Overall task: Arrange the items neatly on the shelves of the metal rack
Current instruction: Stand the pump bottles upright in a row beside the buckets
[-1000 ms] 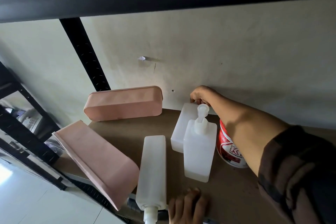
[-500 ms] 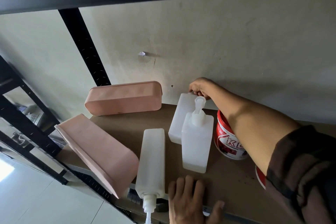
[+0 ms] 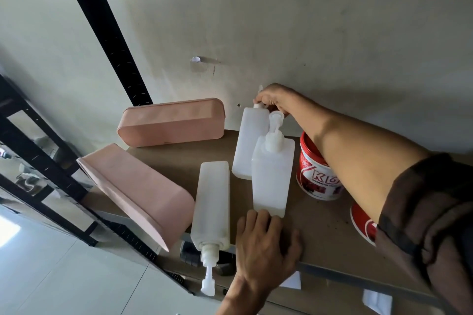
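Note:
Three white pump bottles are on the brown shelf board (image 3: 325,225). The back bottle (image 3: 249,146) stands by the wall, and my right hand (image 3: 275,98) grips its pump top. A second bottle (image 3: 270,176) stands upright just in front of it. The third bottle (image 3: 212,204) lies flat with its pump hanging over the front edge. My left hand (image 3: 266,243) rests flat on the shelf, fingertips touching the base of the second bottle. Two pink boxes share the shelf: one (image 3: 171,123) against the wall, another (image 3: 138,192) tilted at the left front corner.
A red and white tub (image 3: 317,179) stands right of the bottles, half behind my right forearm, and a second red tub (image 3: 363,225) sits nearer the front. A black rack upright (image 3: 110,41) runs up the wall. Another black rack (image 3: 38,161) stands to the left.
My left hand has slid forward over the shelf until its fingertips reach the front upright bottle. My right hand stays on the back bottle's pump.

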Available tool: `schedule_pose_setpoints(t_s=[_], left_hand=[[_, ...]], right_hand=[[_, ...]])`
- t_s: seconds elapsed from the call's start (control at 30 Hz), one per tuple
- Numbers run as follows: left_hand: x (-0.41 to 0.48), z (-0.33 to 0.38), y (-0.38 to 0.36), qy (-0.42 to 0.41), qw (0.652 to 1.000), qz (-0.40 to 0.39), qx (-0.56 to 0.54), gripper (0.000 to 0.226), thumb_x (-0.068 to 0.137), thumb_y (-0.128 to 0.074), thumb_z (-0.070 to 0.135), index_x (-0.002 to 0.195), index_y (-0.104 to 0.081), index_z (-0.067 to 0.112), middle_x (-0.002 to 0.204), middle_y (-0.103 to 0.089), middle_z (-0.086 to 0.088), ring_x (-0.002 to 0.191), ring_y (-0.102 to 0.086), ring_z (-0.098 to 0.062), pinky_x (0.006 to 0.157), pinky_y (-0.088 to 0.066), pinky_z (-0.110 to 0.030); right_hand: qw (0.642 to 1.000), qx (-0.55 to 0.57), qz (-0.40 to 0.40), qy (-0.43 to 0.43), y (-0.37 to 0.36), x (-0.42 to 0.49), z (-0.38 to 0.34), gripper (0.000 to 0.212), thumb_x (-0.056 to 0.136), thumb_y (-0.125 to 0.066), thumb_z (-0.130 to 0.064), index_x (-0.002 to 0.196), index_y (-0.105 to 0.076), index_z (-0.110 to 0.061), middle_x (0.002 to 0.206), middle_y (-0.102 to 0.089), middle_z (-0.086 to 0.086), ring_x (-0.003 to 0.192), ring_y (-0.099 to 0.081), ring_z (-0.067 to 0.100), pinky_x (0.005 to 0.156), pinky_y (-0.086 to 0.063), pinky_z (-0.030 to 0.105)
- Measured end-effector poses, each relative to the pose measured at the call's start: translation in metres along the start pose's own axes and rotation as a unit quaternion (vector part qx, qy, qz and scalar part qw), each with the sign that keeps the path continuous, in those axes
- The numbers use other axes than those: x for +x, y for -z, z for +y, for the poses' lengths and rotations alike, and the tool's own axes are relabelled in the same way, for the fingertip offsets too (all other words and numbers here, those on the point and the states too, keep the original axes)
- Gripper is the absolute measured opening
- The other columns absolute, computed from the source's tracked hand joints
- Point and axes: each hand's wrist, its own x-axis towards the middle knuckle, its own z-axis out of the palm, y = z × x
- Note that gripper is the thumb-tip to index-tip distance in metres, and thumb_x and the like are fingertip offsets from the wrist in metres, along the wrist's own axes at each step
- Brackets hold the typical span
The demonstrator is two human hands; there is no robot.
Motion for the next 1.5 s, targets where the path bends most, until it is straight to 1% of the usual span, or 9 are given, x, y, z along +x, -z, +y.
schedule_pose_setpoints(t_s=[0.2, 0.37, 0.53, 0.63, 0.83, 1.0, 1.17, 1.3, 1.5], left_hand=[[0.0, -0.002, 0.001, 0.001, 1.0, -0.022, -0.011, 0.034, 0.08, -0.066, 0.048, 0.067, -0.053, 0.019, 0.071, -0.051, 0.004, 0.069, -0.042, -0.014, 0.061, -0.036, -0.025], [0.004, -0.003, 0.002, 0.009, 0.999, -0.029, -0.028, 0.033, 0.08, -0.066, 0.046, 0.066, -0.054, 0.018, 0.072, -0.055, 0.003, 0.07, -0.048, -0.016, 0.057, -0.045, -0.031], [0.004, -0.005, 0.001, 0.01, 0.998, -0.039, -0.04, 0.032, 0.08, -0.066, 0.046, 0.068, -0.057, 0.018, 0.075, -0.059, 0.002, 0.073, -0.052, -0.015, 0.059, -0.049, -0.032], [0.002, -0.006, -0.001, 0.007, 0.999, -0.03, -0.042, 0.031, 0.081, -0.066, 0.045, 0.068, -0.056, 0.018, 0.074, -0.058, 0.002, 0.072, -0.051, -0.016, 0.058, -0.048, -0.032], [0.002, -0.007, -0.001, -0.003, 0.999, -0.016, -0.041, 0.031, 0.08, -0.067, 0.042, 0.067, -0.054, 0.017, 0.071, -0.054, 0.002, 0.07, -0.047, -0.016, 0.056, -0.043, -0.031], [0.001, -0.007, 0.0, -0.009, 0.999, -0.016, -0.045, 0.031, 0.08, -0.067, 0.041, 0.067, -0.054, 0.016, 0.071, -0.053, 0.001, 0.07, -0.047, -0.017, 0.057, -0.042, -0.031], [-0.002, -0.006, 0.002, -0.017, 0.999, -0.015, -0.036, 0.031, 0.083, -0.061, 0.041, 0.067, -0.053, 0.016, 0.071, -0.052, 0.001, 0.07, -0.045, -0.018, 0.058, -0.04, -0.032], [-0.006, -0.006, 0.007, -0.024, 0.999, -0.015, -0.028, 0.031, 0.087, -0.057, 0.043, 0.069, -0.053, 0.017, 0.072, -0.05, 0.002, 0.071, -0.042, -0.016, 0.061, -0.035, -0.03], [-0.01, -0.006, 0.011, -0.029, 0.999, -0.021, -0.034, 0.029, 0.088, -0.057, 0.042, 0.073, -0.055, 0.017, 0.075, -0.051, 0.002, 0.074, -0.044, -0.016, 0.064, -0.036, -0.03]], right_hand=[[0.999, 0.015, 0.027, 0.027, 0.005, -0.007, -0.003, 0.018, 0.088, -0.058, -0.014, 0.072, -0.052, -0.009, 0.075, -0.056, 0.008, 0.061, -0.055, 0.02, 0.072, -0.048, 0.034], [0.995, 0.044, 0.045, 0.075, 0.007, -0.018, -0.008, 0.015, 0.084, -0.063, -0.015, 0.095, -0.06, -0.005, 0.075, -0.059, 0.007, 0.061, -0.059, 0.019, 0.055, -0.048, 0.027], [0.987, 0.057, 0.05, 0.144, 0.009, -0.029, -0.007, 0.023, 0.077, -0.071, -0.022, 0.067, -0.053, -0.013, 0.071, -0.061, 0.006, 0.057, -0.06, 0.019, 0.042, -0.043, 0.021], [0.981, 0.053, 0.053, 0.179, 0.011, -0.038, -0.007, 0.028, 0.075, -0.075, -0.028, 0.064, -0.052, -0.014, 0.072, -0.065, 0.005, 0.061, -0.064, 0.02, 0.048, -0.048, 0.026], [0.973, 0.035, 0.029, 0.227, 0.019, -0.054, -0.007, 0.042, 0.066, -0.081, -0.036, 0.087, -0.067, -0.002, 0.082, -0.072, 0.011, 0.069, -0.069, 0.025, 0.073, -0.057, 0.051], [0.961, 0.01, 0.004, 0.278, 0.022, -0.07, -0.004, 0.036, 0.059, -0.082, -0.045, 0.067, -0.063, -0.016, 0.075, -0.071, 0.007, 0.068, -0.07, 0.024, 0.069, -0.055, 0.06], [0.952, -0.008, -0.028, 0.304, 0.025, -0.089, -0.004, 0.07, 0.045, -0.078, -0.058, 0.081, -0.064, 0.0, 0.082, -0.069, 0.018, 0.078, -0.07, 0.034, 0.068, -0.054, 0.063], [0.947, -0.032, -0.054, 0.316, 0.03, -0.1, -0.006, 0.081, 0.045, -0.079, -0.062, 0.09, -0.064, 0.004, 0.088, -0.07, 0.021, 0.087, -0.067, 0.041, 0.071, -0.053, 0.064], [0.941, -0.088, -0.112, 0.308, 0.033, -0.119, -0.01, 0.077, 0.048, -0.08, -0.064, 0.091, -0.067, -0.002, 0.085, -0.072, 0.014, 0.068, -0.067, 0.016, 0.079, -0.051, 0.063]])
